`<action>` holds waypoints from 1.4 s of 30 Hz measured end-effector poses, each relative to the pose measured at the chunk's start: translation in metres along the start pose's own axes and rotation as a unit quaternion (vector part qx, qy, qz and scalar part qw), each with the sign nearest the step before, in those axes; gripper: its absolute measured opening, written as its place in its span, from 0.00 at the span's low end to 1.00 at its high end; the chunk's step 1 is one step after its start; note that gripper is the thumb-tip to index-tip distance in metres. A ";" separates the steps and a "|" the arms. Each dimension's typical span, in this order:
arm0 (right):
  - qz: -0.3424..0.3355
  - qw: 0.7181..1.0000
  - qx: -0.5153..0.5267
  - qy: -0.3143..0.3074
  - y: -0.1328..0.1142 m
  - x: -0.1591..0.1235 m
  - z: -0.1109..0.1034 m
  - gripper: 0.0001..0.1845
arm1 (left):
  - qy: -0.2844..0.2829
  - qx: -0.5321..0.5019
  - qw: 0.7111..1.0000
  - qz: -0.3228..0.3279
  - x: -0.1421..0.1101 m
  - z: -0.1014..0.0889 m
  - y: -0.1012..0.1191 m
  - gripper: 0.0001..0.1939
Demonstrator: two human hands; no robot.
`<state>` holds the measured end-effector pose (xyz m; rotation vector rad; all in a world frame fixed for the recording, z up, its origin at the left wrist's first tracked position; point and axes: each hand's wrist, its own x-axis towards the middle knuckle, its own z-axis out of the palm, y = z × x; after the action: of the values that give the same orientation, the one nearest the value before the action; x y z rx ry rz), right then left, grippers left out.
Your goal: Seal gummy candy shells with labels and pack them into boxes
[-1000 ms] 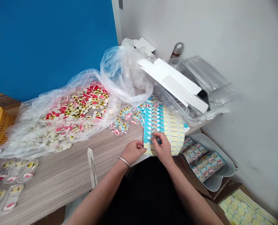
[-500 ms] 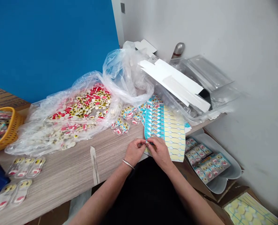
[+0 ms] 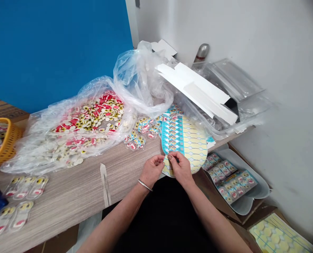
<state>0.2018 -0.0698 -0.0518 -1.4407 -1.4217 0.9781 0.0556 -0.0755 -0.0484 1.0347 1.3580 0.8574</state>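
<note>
Sticker sheet (image 3: 194,144) lies on the tabletop (image 3: 124,168), from my hands toward one o'clock. Left side: turquoise, rows of small printed figures. Right side: pale yellow, wavy blue lines, outer edge curved. My left fingers (image 3: 158,160) and right fingers (image 3: 175,156) pinch it at seven o'clock; any separated piece there, I cannot tell.

Left hand (image 3: 151,171), right hand (image 3: 182,170) pinching.

Head view, single: worn on the person's head, looked forward and steeply down; left hand (image 3: 151,171) and right hand (image 3: 182,170) fairly near, tabletop (image 3: 74,189) beneath, blue panel (image 3: 56,42) and pale wall (image 3: 225,31) farther off.
</note>
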 end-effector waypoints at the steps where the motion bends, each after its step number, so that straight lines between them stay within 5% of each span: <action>1: 0.026 0.999 0.031 0.006 0.002 0.001 -0.001 0.12 | 0.010 0.006 1.000 -0.005 -0.003 -0.001 0.001 0.10; 3: 0.063 0.994 0.089 0.013 0.005 0.002 -0.002 0.14 | 0.059 0.049 0.997 0.028 -0.010 -0.002 0.006 0.12; 5: 0.078 0.989 0.127 0.015 0.006 0.004 -0.004 0.15 | 0.107 0.152 0.972 0.144 -0.017 -0.003 0.013 0.13; 8: 0.082 0.982 0.170 0.023 0.004 0.007 -0.004 0.15 | 0.040 0.329 0.879 0.343 -0.019 0.001 0.020 0.13; 10: 0.101 0.970 0.215 0.048 0.003 0.010 -0.005 0.16 | -0.032 0.408 0.835 0.367 -0.014 0.004 0.019 0.14; 13: 0.139 0.933 0.308 0.126 -0.003 0.016 -0.014 0.16 | -0.057 0.482 0.813 0.321 -0.004 0.008 0.013 0.12; 16: 0.110 0.895 0.380 0.206 -0.015 0.022 -0.029 0.14 | -0.043 0.423 0.858 0.287 0.003 0.011 0.004 0.11; 19: 0.046 0.889 0.385 0.243 -0.025 0.025 -0.040 0.11 | -0.006 0.326 0.907 0.266 0.008 0.012 -0.001 0.11; 23: 0.070 0.923 0.337 0.170 -0.016 0.023 -0.029 0.11 | 0.102 0.251 0.932 0.239 0.015 0.001 0.002 0.14; 26: 0.093 0.947 0.290 0.104 0.003 0.017 -0.012 0.13 | 0.175 0.217 0.916 0.288 0.014 -0.010 0.012 0.14; 30: 0.085 0.956 0.268 0.087 0.015 0.014 -0.004 0.13 | -0.002 0.360 0.835 0.417 0.010 -0.007 0.018 0.15; 34: 0.117 0.893 0.397 0.178 0.004 0.023 -0.024 0.15 | -0.035 0.494 0.793 0.354 0.012 0.007 0.007 0.12; 37: 0.063 0.868 0.442 0.219 -0.023 0.026 -0.044 0.13 | -0.046 0.450 0.832 0.320 0.015 0.011 0.001 0.13; 42: -0.159 0.931 0.212 0.252 -0.067 0.011 -0.039 0.02 | -0.071 0.274 0.931 0.233 0.007 0.009 0.019 0.12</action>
<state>0.2174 -0.0620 0.0249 -1.0009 -0.9474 0.5991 0.0666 -0.0631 -0.0339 1.8721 1.2720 0.7305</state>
